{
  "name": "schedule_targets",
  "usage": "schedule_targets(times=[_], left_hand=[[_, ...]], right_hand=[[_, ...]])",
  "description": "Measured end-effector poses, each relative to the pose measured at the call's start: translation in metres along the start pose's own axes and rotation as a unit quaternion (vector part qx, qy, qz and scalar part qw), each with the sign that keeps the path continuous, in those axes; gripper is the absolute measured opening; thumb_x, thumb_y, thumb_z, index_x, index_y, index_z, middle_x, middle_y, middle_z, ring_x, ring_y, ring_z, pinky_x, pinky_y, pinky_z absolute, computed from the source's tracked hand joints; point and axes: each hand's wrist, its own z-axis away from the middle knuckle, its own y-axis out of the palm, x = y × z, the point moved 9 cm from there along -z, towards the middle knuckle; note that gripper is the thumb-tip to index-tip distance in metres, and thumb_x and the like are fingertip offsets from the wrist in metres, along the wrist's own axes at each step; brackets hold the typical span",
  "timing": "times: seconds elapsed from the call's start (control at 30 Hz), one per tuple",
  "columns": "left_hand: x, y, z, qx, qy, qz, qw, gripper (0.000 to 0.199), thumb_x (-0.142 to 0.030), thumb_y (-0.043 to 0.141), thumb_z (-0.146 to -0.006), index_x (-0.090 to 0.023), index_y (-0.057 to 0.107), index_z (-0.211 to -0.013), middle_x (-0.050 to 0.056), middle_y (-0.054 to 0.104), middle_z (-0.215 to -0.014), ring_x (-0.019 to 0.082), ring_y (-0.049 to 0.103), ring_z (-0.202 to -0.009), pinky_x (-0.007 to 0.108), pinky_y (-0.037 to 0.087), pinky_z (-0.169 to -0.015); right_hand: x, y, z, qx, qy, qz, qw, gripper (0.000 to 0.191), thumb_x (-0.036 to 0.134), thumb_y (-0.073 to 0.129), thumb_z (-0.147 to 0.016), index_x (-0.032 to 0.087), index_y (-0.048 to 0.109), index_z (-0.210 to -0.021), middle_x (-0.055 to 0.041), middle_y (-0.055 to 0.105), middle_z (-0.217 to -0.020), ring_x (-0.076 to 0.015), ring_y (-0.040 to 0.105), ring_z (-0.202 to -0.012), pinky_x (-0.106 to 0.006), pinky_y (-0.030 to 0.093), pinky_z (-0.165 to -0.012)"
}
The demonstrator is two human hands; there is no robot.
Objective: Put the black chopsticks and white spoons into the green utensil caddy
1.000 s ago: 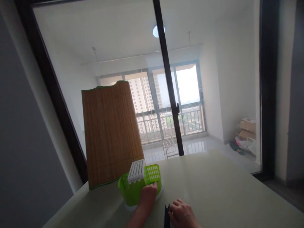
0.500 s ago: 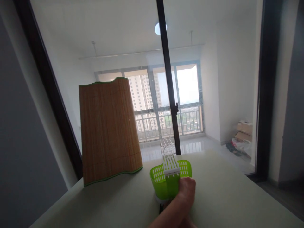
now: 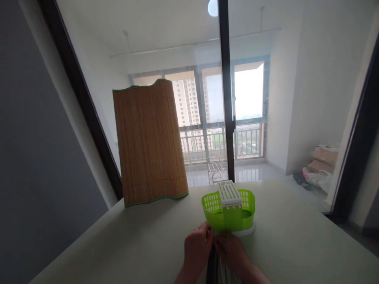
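My left hand (image 3: 197,245) and my right hand (image 3: 231,249) are close together on the table, just in front of a green plastic basket (image 3: 213,221). Fingers on both hands are curled inward. Long, slim dark pieces (image 3: 212,268) and paler thin rods lie between and below my hands, running toward me; their kind is unclear. What the fingertips grip is hidden. The basket stands upright on a white base, with slotted sides and a white slotted rack (image 3: 229,194) over its middle section.
A brown slatted mat (image 3: 151,146) with green edging stands curved on the pale table (image 3: 284,228), left of the basket. Behind is a glass partition with a dark frame post (image 3: 226,98). Cardboard boxes (image 3: 324,156) lie on the floor beyond, at right.
My right hand has left the front right side of the basket and come down nearer me. My left hand has come into view beside it. The view has shifted, moving the scene right and up.
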Motion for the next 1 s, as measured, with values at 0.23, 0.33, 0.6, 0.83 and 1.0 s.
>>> schedule_targets(times=[0.23, 0.33, 0.6, 0.83, 1.0], left_hand=[[0.054, 0.048, 0.019, 0.081, -0.055, -0.007, 0.995, 0.026, -0.045, 0.051, -0.091, -0.024, 0.065, -0.09, 0.004, 0.074, -0.093, 0.021, 0.069, -0.09, 0.03, 0.044, -0.075], [0.047, 0.057, 0.022, 0.09, -0.035, -0.01, 0.995, 0.024, -0.045, 0.053, -0.089, -0.024, 0.064, -0.091, 0.003, 0.072, -0.099, 0.022, 0.067, -0.096, 0.031, 0.045, -0.078], [0.048, 0.058, 0.023, 0.104, -0.03, 0.01, 0.994, 0.02, -0.038, 0.053, -0.089, -0.024, 0.066, -0.096, 0.004, 0.07, -0.105, 0.022, 0.067, -0.099, 0.03, 0.046, -0.08], [0.048, 0.056, 0.022, 0.124, -0.042, -0.01, 0.991, 0.02, -0.03, 0.049, -0.09, -0.024, 0.067, -0.099, 0.005, 0.07, -0.109, 0.021, 0.066, -0.102, 0.03, 0.046, -0.081], [0.049, 0.052, 0.021, 0.115, -0.041, -0.01, 0.993, 0.019, -0.036, 0.053, -0.089, -0.024, 0.068, -0.093, 0.004, 0.071, -0.104, 0.021, 0.066, -0.1, 0.029, 0.045, -0.079]], right_hand=[[-0.003, -0.003, 0.004, 0.069, 0.033, 0.004, 0.997, 0.018, 0.021, 0.05, -0.096, 0.024, 0.065, -0.087, -0.0056, 0.071, -0.089, -0.0255, 0.065, -0.088, -0.034, 0.046, -0.073], [-0.003, -0.005, 0.005, 0.076, 0.03, 0.011, 0.997, 0.019, 0.022, 0.049, -0.098, 0.024, 0.066, -0.089, -0.0051, 0.07, -0.09, -0.0253, 0.064, -0.09, -0.035, 0.046, -0.076], [0.009, -0.021, 0.004, 0.063, -0.009, -0.002, 0.998, 0.014, 0.023, 0.053, -0.096, 0.024, 0.067, -0.096, -0.0038, 0.066, -0.092, -0.0252, 0.058, -0.095, -0.038, 0.042, -0.084], [0.039, -0.017, 0.008, 0.107, -0.098, -0.013, 0.989, 0.011, 0.033, 0.058, -0.097, 0.029, 0.067, -0.101, -0.0008, 0.065, -0.101, -0.0227, 0.053, -0.099, -0.039, 0.036, -0.09], [0.036, -0.012, 0.011, 0.111, -0.088, -0.005, 0.99, 0.012, 0.034, 0.058, -0.097, 0.029, 0.069, -0.1, -0.0009, 0.064, -0.099, -0.0229, 0.053, -0.099, -0.04, 0.035, -0.093]])
